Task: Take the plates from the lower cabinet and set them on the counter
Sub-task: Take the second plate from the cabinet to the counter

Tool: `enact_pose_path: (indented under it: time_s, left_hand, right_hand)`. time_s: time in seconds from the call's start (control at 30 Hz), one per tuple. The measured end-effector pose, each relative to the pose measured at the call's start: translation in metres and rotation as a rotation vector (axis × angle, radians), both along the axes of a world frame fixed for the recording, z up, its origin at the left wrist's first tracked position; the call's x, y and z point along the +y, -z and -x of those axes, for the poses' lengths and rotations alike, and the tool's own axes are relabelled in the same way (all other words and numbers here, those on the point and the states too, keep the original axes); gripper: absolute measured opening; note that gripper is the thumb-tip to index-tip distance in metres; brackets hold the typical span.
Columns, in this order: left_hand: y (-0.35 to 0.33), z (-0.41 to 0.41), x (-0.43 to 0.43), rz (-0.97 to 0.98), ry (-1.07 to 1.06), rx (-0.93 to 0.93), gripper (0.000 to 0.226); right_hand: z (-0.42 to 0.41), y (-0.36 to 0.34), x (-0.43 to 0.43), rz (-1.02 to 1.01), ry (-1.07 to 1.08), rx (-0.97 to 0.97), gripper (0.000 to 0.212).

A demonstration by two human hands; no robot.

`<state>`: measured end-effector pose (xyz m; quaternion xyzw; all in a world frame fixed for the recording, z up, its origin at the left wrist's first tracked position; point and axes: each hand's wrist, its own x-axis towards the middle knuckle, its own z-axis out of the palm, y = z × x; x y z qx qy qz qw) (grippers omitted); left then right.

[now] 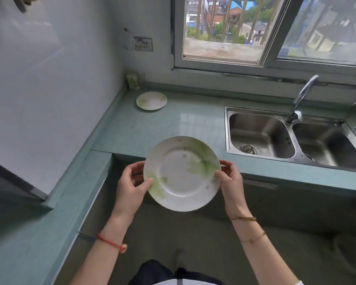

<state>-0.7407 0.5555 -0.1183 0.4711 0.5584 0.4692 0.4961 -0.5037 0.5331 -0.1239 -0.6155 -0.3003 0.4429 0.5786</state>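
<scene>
A white plate (182, 173) with green leaf prints is held in the air, overlapping the front edge of the pale green counter (132, 128). My left hand (132, 186) grips its left rim, thumb on top. My right hand (230, 182) grips its right rim the same way. A second plate of the same pattern (151, 100) lies flat on the counter near the back corner. The lower cabinet front (275, 202) shows below the counter, its inside hidden.
A double steel sink (296, 136) with a tap (302, 97) is set into the counter on the right. A window (255, 29) runs behind it. A lower counter section (29, 233) extends along the left wall. A wall socket (143, 44) sits above the corner.
</scene>
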Motion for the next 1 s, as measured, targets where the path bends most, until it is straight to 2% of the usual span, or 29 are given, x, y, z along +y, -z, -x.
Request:
enact_pose_path:
  time_s: [0.13,0.47,0.67,1.0]
  left_hand:
    - [0.008,-0.017,0.064,0.029,-0.023,0.001,0.044]
    - [0.038,-0.051,0.247,0.104,-0.004,0.098,0.044]
    - [0.058,-0.076,0.372,0.141,0.047,0.118,0.044]
    - [0.104,-0.118,0.52,0.197,0.137,0.153,0.047]
  right_hand:
    - [-0.021,0.008,0.07,0.033,0.0,-0.032,0.026]
    - [-0.052,0.046,0.249,0.168,0.054,-0.07,0.018]
    - [-0.074,0.069,0.367,0.27,0.119,-0.12,0.018]
    - [-0.11,0.104,0.499,0.393,0.232,-0.284,0.026]
